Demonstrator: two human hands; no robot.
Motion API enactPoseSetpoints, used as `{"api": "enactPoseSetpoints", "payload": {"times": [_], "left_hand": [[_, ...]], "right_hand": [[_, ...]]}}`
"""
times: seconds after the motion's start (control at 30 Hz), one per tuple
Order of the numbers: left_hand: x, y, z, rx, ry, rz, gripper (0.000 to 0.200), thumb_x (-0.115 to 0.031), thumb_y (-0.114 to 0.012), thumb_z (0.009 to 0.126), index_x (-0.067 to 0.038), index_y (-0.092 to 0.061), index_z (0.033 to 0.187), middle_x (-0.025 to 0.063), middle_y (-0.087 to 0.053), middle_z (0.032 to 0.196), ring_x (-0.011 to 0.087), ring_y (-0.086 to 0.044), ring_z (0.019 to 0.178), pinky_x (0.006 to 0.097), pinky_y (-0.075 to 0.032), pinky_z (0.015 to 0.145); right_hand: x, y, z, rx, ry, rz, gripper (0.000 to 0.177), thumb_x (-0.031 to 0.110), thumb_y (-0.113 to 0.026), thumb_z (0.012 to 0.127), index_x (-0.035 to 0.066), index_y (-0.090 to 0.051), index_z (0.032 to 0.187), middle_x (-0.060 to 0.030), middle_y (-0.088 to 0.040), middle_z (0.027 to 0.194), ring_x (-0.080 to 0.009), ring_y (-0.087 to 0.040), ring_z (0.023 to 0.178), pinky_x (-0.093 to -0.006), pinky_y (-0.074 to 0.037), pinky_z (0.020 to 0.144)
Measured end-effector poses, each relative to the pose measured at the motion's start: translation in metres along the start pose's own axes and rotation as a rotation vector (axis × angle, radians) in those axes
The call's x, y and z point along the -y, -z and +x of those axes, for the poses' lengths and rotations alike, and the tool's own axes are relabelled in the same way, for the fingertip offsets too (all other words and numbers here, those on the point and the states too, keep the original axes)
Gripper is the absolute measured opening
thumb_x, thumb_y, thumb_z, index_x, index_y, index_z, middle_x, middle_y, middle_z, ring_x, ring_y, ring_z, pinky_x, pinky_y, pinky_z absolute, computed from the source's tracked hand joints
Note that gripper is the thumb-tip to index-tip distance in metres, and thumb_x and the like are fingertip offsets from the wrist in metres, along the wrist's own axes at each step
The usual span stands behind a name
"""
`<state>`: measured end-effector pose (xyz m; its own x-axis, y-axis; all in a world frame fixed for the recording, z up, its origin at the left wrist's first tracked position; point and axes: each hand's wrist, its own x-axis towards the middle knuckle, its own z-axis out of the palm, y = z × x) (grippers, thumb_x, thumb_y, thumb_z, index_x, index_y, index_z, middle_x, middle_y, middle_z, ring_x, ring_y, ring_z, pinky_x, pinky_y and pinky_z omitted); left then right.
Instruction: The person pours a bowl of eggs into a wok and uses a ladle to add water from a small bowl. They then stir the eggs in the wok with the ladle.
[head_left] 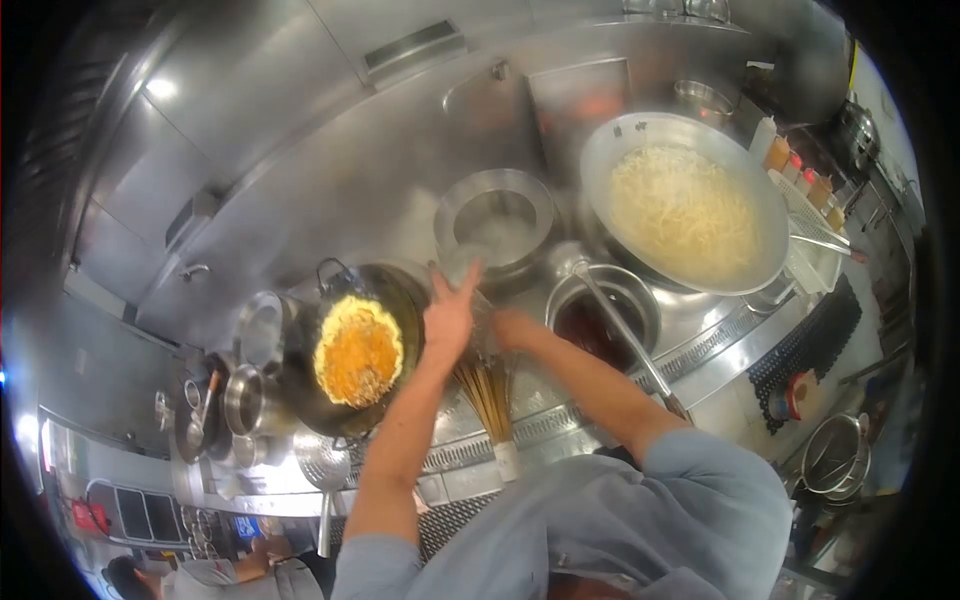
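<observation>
My left hand (450, 318) reaches over the stove between two cooking vessels, two fingers stretched apart. Beside it, my right hand (513, 330) is smeared and its fingers do not show clearly. Something greyish and shiny lies between and below the hands; I cannot make out what it is. Under them stands a bamboo wok brush (487, 400) with a pale wrapped end. To the left, a dark wok (300, 378) holds a yellow and orange egg mixture (358, 350). Just beyond my fingers sits a steaming metal pot (447, 222).
A wide pan (597, 165) of noodles (690, 210) stands at the right. A long-handled ladle (625, 332) crosses a pot (650, 300) of dark liquid. Metal pots (243, 398) and a skimmer (322, 460) are at left. Squeeze bottles (778, 152) stand far right. Another person (245, 578) is lower left.
</observation>
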<state>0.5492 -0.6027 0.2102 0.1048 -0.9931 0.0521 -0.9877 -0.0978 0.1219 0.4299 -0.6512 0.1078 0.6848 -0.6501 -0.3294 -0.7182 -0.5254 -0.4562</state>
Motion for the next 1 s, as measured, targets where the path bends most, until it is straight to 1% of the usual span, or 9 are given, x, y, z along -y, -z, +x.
{"api": "enactPoseSetpoints", "payload": {"times": [0.23,0.4,0.57,0.6,0.63,0.83,0.87,0.97,1.0], "left_hand": [[0.046,-0.089,0.019,-0.151,0.511,-0.82,0.065,-0.007,-0.046,0.084,-0.02,-0.022,0.143,0.0329,-0.049,0.123,0.0472,-0.059,0.095,0.0485,-0.047,0.086],[0.026,-0.16,-0.024,-0.198,0.636,-1.026,0.065,-0.014,-0.049,0.086,-0.009,-0.018,0.142,0.032,-0.059,0.105,0.0438,-0.061,0.093,0.0462,-0.047,0.085],[0.0,-0.16,-0.043,-0.019,0.71,-0.986,0.068,-0.014,-0.05,0.087,-0.003,-0.014,0.143,0.0329,-0.059,0.106,0.0424,-0.062,0.094,0.043,-0.047,0.086],[0.004,-0.179,-0.041,-0.062,0.653,-0.995,0.07,-0.006,-0.052,0.088,-0.001,-0.011,0.144,0.0356,-0.041,0.129,0.0344,-0.066,0.086,0.0403,-0.054,0.072],[0.0,-0.176,-0.045,-0.073,0.583,-0.804,0.07,-0.01,-0.054,0.087,0.0,-0.015,0.143,0.0356,-0.036,0.132,0.0368,-0.063,0.092,0.0417,-0.052,0.077],[-0.026,-0.159,-0.063,0.059,0.059,-0.122,0.048,-0.021,-0.049,0.087,0.002,-0.047,0.129,0.023,-0.026,0.145,0.0506,-0.03,0.127,0.0568,-0.029,0.102],[-0.027,-0.171,-0.063,0.137,0.083,-0.032,0.046,-0.026,-0.044,0.089,0.0,-0.053,0.126,0.0242,-0.029,0.144,0.0521,-0.029,0.127,0.0642,-0.022,0.102],[-0.038,-0.166,-0.059,0.295,0.094,0.155,0.042,-0.031,-0.051,0.086,-0.004,-0.063,0.115,0.0252,-0.043,0.134,0.0484,-0.03,0.127,0.0665,-0.021,0.099],[-0.039,-0.172,-0.055,0.291,0.135,0.216,0.04,-0.032,-0.052,0.086,-0.005,-0.066,0.112,0.0256,-0.047,0.131,0.0477,-0.029,0.128,0.0675,-0.019,0.099]], "right_hand": [[-0.033,0.036,-0.209,-0.738,-0.144,0.208,0.036,0.011,-0.057,0.082,-0.001,-0.056,0.116,-0.0252,-0.062,0.099,-0.04,-0.06,0.091,-0.045,-0.047,0.082],[-0.09,-0.016,-0.281,-0.556,-0.452,0.059,0.059,0.012,-0.061,0.08,0.001,-0.039,0.134,-0.0266,-0.056,0.11,-0.0403,-0.057,0.098,-0.0455,-0.046,0.084],[-0.107,-0.023,-0.253,-0.743,-0.054,0.147,0.056,0.012,-0.056,0.085,0.002,-0.035,0.136,-0.0251,-0.061,0.094,-0.0315,-0.064,0.076,-0.0412,-0.051,0.068],[-0.049,0.035,-0.252,-0.401,-0.405,0.779,0.052,0.015,-0.053,0.088,0.001,-0.035,0.135,-0.0187,-0.06,0.079,-0.0226,-0.061,0.058,-0.0361,-0.049,0.053],[-0.048,0.048,-0.233,-0.443,-0.282,0.704,0.047,0.016,-0.051,0.089,-0.001,-0.038,0.132,-0.0123,-0.057,0.069,-0.0166,-0.055,0.048,-0.0331,-0.044,0.045],[-0.088,0.121,-0.028,-0.34,-0.244,0.074,0.023,0.012,-0.051,0.08,-0.005,-0.058,0.094,-0.0234,-0.065,0.082,-0.0318,-0.066,0.066,-0.0422,-0.05,0.062],[-0.073,0.141,-0.006,-0.078,-0.351,0.077,0.021,0.016,-0.056,0.078,-0.003,-0.061,0.086,-0.0169,-0.065,0.078,-0.0267,-0.066,0.072,-0.0392,-0.05,0.066],[-0.16,0.097,0.059,0.073,0.335,1.199,0.015,0.013,-0.062,0.078,0.0,-0.061,0.085,-0.0096,-0.062,0.075,-0.0203,-0.062,0.076,-0.0358,-0.05,0.074],[-0.149,0.089,0.057,0.084,0.264,1.575,0.009,0.008,-0.061,0.079,0.001,-0.059,0.084,-0.0076,-0.058,0.073,-0.0185,-0.059,0.074,-0.0364,-0.049,0.08]]}}
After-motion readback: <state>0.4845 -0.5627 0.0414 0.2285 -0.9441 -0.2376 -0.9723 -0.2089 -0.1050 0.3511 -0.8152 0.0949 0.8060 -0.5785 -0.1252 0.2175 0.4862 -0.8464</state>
